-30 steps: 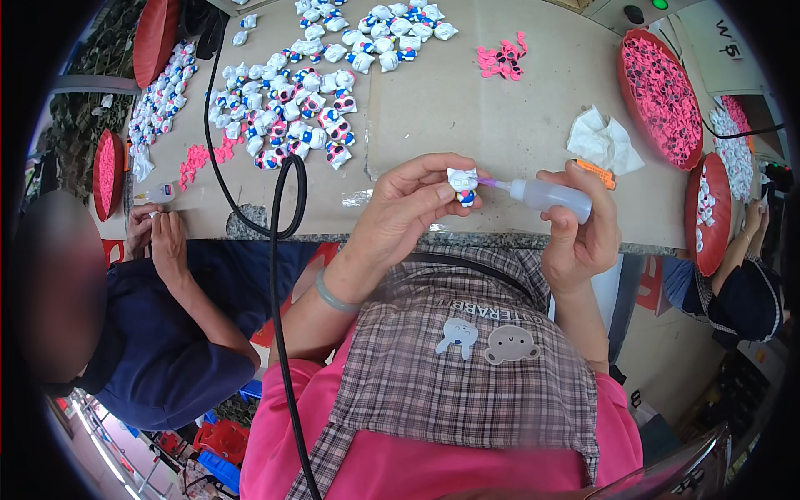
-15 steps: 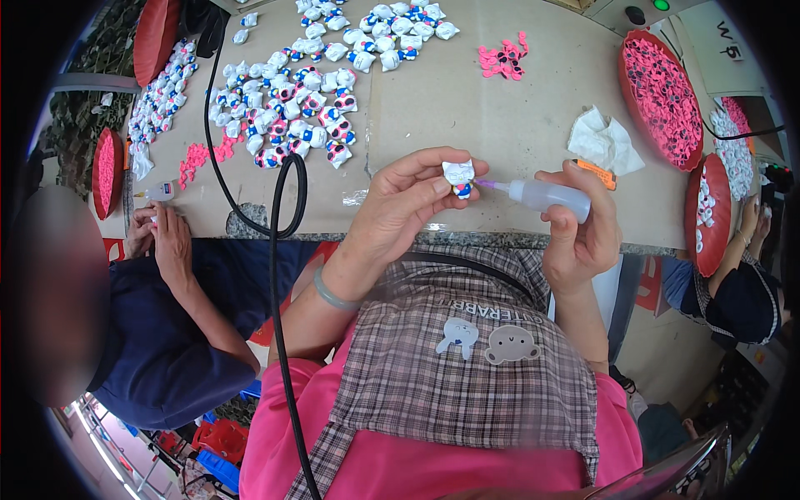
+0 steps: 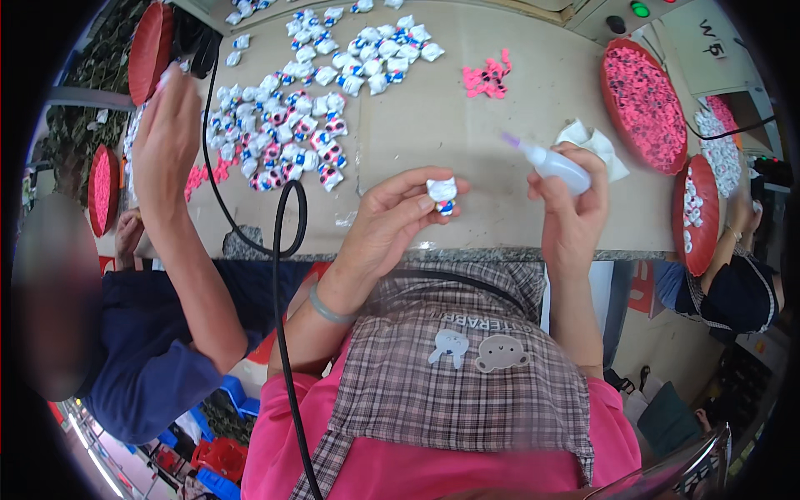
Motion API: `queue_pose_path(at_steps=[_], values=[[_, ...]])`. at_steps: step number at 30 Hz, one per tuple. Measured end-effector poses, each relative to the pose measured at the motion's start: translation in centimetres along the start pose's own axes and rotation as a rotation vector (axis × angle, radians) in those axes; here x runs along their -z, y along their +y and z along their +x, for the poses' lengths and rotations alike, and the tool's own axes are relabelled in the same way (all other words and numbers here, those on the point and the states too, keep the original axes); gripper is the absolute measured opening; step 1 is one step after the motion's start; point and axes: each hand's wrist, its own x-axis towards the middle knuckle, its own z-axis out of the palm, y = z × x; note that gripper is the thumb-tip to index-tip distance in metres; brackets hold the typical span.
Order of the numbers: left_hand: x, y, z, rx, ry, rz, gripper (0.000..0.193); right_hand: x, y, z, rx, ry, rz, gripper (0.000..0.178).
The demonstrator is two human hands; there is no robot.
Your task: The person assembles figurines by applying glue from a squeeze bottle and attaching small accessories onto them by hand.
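Note:
Between the thumb and fingers of my left hand (image 3: 387,218) is a small white figurine (image 3: 442,192) with a blue, red and yellow lower body. My right hand (image 3: 575,204) grips a soft translucent squeeze bottle (image 3: 560,170), its purple needle tip pointing up and to the left, apart from the figurine. Beyond my left hand, many similar white figurines (image 3: 379,54) cover the table, and some in the nearer group (image 3: 296,142) carry pink and dark pieces. A small heap of pink pieces (image 3: 487,79) lies farther off, past my two hands.
A red tray (image 3: 612,125) of pink and dark pieces stands at the right, with a second red tray (image 3: 707,246) of white pieces nearer. Crumpled white tissue (image 3: 617,167) lies behind my right hand. A black cable (image 3: 277,275) loops across the left. A co-worker's arm (image 3: 179,208) reaches over the table there.
The squeeze bottle's tip has drawn away from the figurine, up and right. My left hand still holds the figurine, slightly lower and left. The co-worker's arm at left has stretched far forward.

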Motion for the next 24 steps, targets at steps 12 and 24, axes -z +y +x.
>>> queue_pose_path(at_steps=[12,24], values=[[0.3,-0.5,0.2,0.007,0.015,0.076,0.029,1.4,3.3,8.9,-0.243,-0.162,-0.782,0.017],[0.3,-0.7,0.3,0.011,0.000,0.052,0.029,1.1,4.0,11.3,0.095,-0.510,-1.086,0.016]])
